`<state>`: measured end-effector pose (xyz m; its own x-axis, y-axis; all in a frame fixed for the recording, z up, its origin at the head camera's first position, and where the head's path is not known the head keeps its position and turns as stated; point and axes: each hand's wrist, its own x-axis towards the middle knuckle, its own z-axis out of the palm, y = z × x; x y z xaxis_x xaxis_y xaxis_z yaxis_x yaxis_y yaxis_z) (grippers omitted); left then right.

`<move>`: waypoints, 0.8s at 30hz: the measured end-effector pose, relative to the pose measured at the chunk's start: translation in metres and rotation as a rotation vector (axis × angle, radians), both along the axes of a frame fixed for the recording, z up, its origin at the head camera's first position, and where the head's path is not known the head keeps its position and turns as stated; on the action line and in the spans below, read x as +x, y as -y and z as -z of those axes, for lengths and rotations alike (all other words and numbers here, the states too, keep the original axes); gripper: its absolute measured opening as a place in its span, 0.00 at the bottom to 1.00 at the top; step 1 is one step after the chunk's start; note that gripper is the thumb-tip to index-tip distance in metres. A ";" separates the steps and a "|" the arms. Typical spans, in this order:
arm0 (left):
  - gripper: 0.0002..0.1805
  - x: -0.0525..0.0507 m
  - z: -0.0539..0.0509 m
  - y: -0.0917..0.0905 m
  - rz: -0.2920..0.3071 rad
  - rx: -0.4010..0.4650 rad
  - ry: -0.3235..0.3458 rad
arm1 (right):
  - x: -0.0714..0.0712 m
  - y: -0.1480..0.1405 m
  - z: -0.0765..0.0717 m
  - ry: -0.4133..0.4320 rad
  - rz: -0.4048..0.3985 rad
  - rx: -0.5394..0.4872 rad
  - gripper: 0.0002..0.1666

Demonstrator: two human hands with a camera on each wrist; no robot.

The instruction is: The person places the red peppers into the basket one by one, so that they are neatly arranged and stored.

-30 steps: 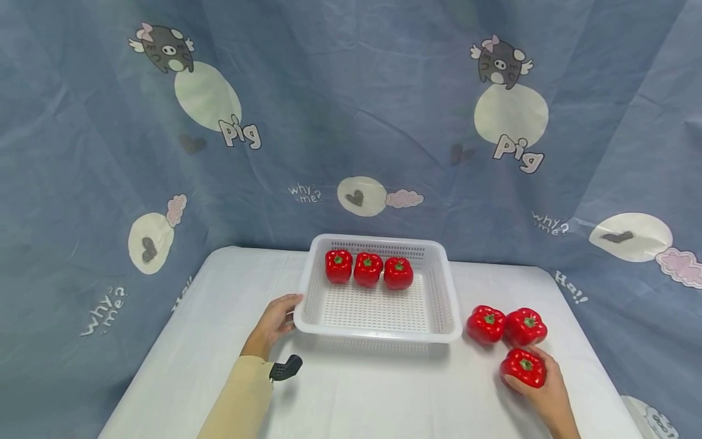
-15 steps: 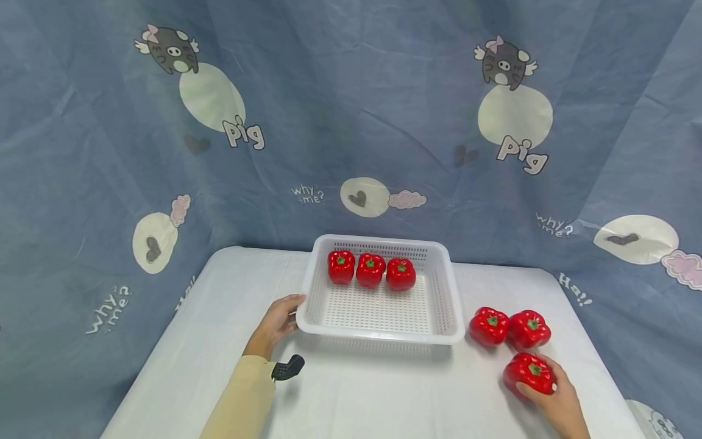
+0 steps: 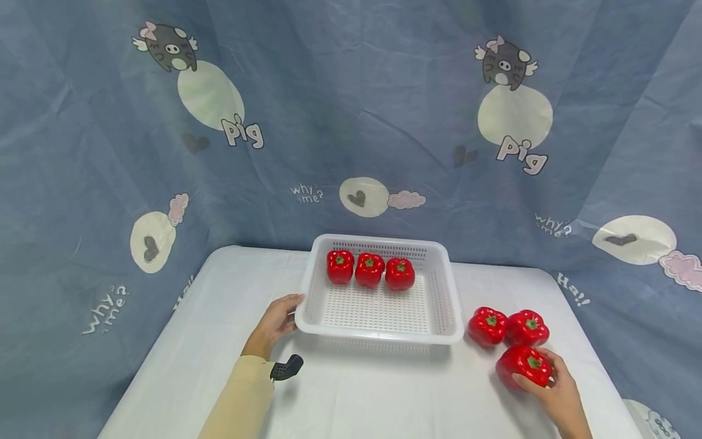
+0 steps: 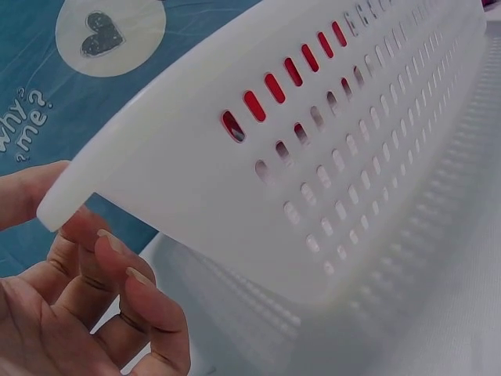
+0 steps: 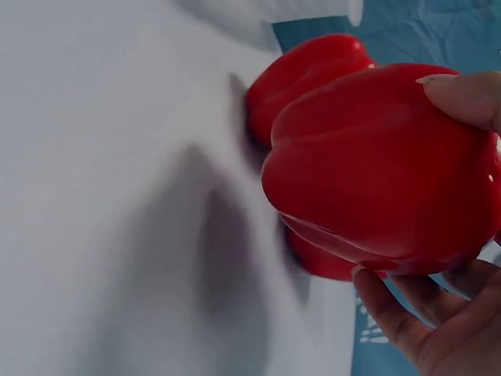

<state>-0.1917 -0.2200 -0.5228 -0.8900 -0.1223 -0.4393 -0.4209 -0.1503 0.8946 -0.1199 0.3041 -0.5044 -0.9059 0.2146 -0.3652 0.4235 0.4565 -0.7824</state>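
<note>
My right hand [image 3: 560,390] grips a red bell pepper [image 3: 523,366] between thumb and fingers. In the right wrist view this bell pepper [image 5: 376,172] is held above the white table, its shadow lying apart from it. Just beyond it, two more red bell peppers [image 3: 487,327] [image 3: 528,328] sit side by side. At the left end of the white plastic basket [image 3: 378,334], my left hand [image 3: 276,320] holds the rim. The left wrist view has its fingers [image 4: 160,313] curled beneath the basket's rim [image 4: 102,149]. Three red bell peppers [image 3: 369,270] stand in a row along the basket's back side.
The white-covered table [image 3: 373,396] extends in front of the basket. A blue cloth [image 3: 340,110] with pig prints hangs behind and along both sides. A black strap-like piece [image 3: 287,367] sticks out from the left sleeve [image 3: 241,396].
My right hand has lifted the bell pepper off the table, after first shifting slightly nearer. The left hand stays on the basket rim, and the basket has not moved.
</note>
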 end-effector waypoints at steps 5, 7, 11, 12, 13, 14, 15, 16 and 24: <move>0.27 0.003 0.000 0.001 -0.009 0.004 -0.009 | -0.003 0.003 -0.013 -0.029 -0.027 0.012 0.64; 0.27 0.003 -0.001 0.002 -0.019 0.006 -0.007 | -0.004 0.004 -0.019 -0.043 -0.032 0.014 0.63; 0.27 0.003 0.001 0.002 -0.012 0.005 0.001 | -0.003 0.007 -0.026 -0.065 -0.048 0.014 0.61; 0.27 0.003 0.000 0.002 -0.007 -0.001 0.003 | -0.003 0.008 -0.028 -0.070 -0.047 0.011 0.61; 0.27 0.002 0.001 0.002 -0.002 -0.004 0.004 | -0.002 0.008 -0.030 -0.075 -0.045 0.006 0.61; 0.27 0.001 0.001 0.001 0.002 -0.008 0.003 | -0.002 0.010 -0.031 -0.083 -0.043 0.003 0.60; 0.27 0.001 0.000 0.000 0.001 -0.011 0.001 | -0.003 0.011 -0.033 -0.088 -0.041 -0.002 0.60; 0.26 0.000 0.000 0.000 -0.001 -0.015 0.000 | -0.003 0.012 -0.035 -0.097 -0.036 -0.008 0.60; 0.26 0.000 -0.002 -0.001 -0.007 -0.014 0.007 | -0.007 0.025 -0.046 -0.229 -0.040 0.019 0.56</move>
